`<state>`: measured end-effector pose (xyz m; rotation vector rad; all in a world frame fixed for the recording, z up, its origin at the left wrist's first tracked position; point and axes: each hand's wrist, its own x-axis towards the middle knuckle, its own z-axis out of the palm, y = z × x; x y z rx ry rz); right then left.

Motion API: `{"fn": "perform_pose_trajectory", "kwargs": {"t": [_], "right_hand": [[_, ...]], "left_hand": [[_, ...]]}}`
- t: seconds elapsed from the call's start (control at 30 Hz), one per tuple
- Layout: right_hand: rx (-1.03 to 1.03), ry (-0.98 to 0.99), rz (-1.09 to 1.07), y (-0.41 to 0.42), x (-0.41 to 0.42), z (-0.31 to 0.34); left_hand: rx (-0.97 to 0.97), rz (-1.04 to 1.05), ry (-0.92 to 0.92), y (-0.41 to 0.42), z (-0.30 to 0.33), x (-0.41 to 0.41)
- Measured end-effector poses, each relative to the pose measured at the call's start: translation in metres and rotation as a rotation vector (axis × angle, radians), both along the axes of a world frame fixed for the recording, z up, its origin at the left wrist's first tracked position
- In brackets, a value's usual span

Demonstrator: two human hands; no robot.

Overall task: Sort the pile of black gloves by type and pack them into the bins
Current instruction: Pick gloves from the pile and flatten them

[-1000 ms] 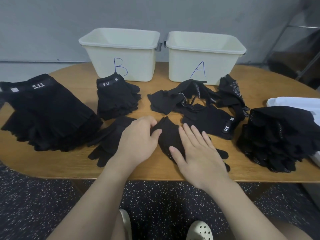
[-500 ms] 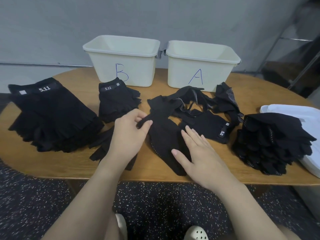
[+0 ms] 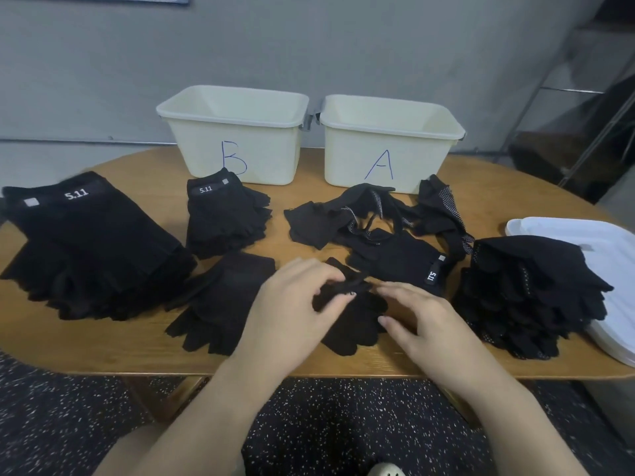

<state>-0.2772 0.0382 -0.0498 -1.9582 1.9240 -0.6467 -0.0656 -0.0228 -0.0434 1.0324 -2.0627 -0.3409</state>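
Sorting is under way: at the counter's (image 3: 103,352) near edge the left hand (image 3: 292,310) pinches a black glove (image 3: 347,324), the right hand (image 3: 422,321) seemingly gripping it too; next comes matching it to a stack.

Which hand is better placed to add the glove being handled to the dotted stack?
Probably the right hand: it touches the glove and lies nearer the dotted stack at the table's right. The left hand, pinching the cuff, would cross over.
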Motion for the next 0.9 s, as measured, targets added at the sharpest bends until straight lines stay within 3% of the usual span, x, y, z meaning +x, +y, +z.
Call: {"fn": "perform_pose_trajectory", "kwargs": {"t": [0.4, 0.57, 0.73, 0.9], "right_hand": [[0.026, 0.005, -0.017, -0.002, 0.001, 0.002], [0.026, -0.006, -0.008, 0.0, 0.001, 0.001], [-0.054, -0.068, 0.006, -0.001, 0.006, -0.001], [-0.078, -0.052, 0.054, -0.003, 0.014, -0.002]], "left_hand": [[-0.077, -0.113, -0.172, 0.008, -0.013, -0.011], [-0.006, -0.173, -0.277, 0.007, -0.015, -0.005], [-0.03, -0.131, -0.192, 0.005, -0.01, -0.003], [0.135, -0.141, -0.505, -0.001, -0.02, -0.008]]}}
